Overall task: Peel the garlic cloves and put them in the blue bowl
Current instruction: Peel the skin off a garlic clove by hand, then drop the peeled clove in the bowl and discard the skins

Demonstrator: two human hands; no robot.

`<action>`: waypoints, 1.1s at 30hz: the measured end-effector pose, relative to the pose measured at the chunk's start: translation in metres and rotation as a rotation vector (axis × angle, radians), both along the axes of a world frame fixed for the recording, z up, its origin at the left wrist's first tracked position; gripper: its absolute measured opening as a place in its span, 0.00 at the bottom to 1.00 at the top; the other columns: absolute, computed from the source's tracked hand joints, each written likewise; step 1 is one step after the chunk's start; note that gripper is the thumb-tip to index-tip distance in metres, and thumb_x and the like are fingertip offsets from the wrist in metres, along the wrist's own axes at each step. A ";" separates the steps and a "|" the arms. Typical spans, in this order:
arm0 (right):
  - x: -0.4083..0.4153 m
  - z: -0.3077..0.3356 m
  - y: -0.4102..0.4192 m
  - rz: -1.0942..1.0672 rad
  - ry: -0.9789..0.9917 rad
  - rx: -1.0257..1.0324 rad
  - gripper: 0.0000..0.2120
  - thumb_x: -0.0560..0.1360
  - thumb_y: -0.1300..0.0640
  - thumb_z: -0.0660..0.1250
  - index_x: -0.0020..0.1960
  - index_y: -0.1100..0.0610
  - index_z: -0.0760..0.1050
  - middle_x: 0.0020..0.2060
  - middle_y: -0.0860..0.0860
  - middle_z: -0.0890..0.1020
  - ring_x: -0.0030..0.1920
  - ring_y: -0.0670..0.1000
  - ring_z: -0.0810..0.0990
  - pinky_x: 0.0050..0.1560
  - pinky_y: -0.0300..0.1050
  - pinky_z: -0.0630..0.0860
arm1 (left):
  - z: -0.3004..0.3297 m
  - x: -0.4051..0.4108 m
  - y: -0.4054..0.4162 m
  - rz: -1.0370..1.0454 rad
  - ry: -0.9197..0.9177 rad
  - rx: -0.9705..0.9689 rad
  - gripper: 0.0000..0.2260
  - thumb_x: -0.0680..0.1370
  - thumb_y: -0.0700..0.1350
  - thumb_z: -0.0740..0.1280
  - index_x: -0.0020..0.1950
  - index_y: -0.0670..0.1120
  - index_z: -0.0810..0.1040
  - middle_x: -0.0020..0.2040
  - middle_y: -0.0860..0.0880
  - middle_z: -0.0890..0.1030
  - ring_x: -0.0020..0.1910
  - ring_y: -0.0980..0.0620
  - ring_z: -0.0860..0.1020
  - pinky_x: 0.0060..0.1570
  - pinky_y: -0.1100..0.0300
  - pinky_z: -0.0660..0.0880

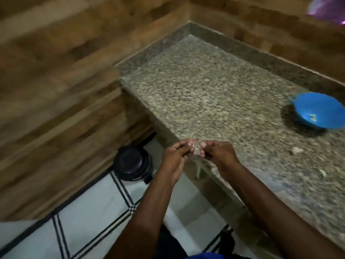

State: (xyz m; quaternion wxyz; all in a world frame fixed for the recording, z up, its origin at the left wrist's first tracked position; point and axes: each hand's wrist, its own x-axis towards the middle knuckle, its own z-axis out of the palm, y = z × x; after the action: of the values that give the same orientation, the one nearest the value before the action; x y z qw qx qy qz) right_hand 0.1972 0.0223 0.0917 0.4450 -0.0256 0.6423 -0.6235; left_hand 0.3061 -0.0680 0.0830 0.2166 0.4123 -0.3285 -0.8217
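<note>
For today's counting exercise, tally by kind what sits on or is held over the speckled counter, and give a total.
Round blue plastic bowl on the speckled granite counter: 1
Pale loose garlic scraps on the counter: 2
Small pale garlic clove pinched between the left hand and right hand: 1
Total: 4
</note>
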 end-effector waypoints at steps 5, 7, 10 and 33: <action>0.081 -0.012 -0.119 0.172 0.027 -0.005 0.05 0.78 0.68 0.67 0.45 0.68 0.79 0.32 0.59 0.78 0.31 0.52 0.75 0.36 0.40 0.75 | -0.011 0.095 -0.101 0.170 0.008 0.007 0.06 0.79 0.31 0.65 0.50 0.38 0.81 0.45 0.46 0.85 0.39 0.56 0.83 0.40 0.67 0.79; 0.117 -0.022 -0.170 0.226 0.018 0.020 0.04 0.78 0.67 0.67 0.45 0.67 0.79 0.31 0.57 0.79 0.31 0.50 0.75 0.32 0.36 0.76 | -0.017 0.137 -0.146 0.230 -0.004 0.015 0.06 0.79 0.30 0.65 0.49 0.38 0.80 0.44 0.46 0.85 0.39 0.57 0.83 0.40 0.67 0.79; 0.168 -0.039 -0.238 0.262 0.022 0.082 0.07 0.77 0.67 0.68 0.40 0.63 0.79 0.29 0.55 0.80 0.31 0.51 0.76 0.34 0.38 0.76 | -0.028 0.196 -0.203 0.283 -0.047 0.015 0.07 0.80 0.31 0.65 0.49 0.39 0.81 0.41 0.49 0.86 0.38 0.58 0.83 0.41 0.68 0.79; 0.252 -0.325 -0.436 0.361 -0.156 0.580 0.05 0.76 0.68 0.67 0.42 0.63 0.75 0.36 0.57 0.79 0.35 0.52 0.78 0.44 0.46 0.78 | -0.312 0.312 -0.372 0.441 -0.274 0.285 0.07 0.76 0.30 0.69 0.53 0.36 0.82 0.49 0.40 0.85 0.50 0.47 0.83 0.44 0.64 0.81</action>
State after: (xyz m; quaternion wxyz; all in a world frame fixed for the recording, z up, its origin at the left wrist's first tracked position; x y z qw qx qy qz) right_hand 0.4493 -0.4133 -0.2336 0.5845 0.0367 0.7420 -0.3263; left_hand 0.6185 -0.4398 -0.2286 0.2832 0.6072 -0.1386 -0.7293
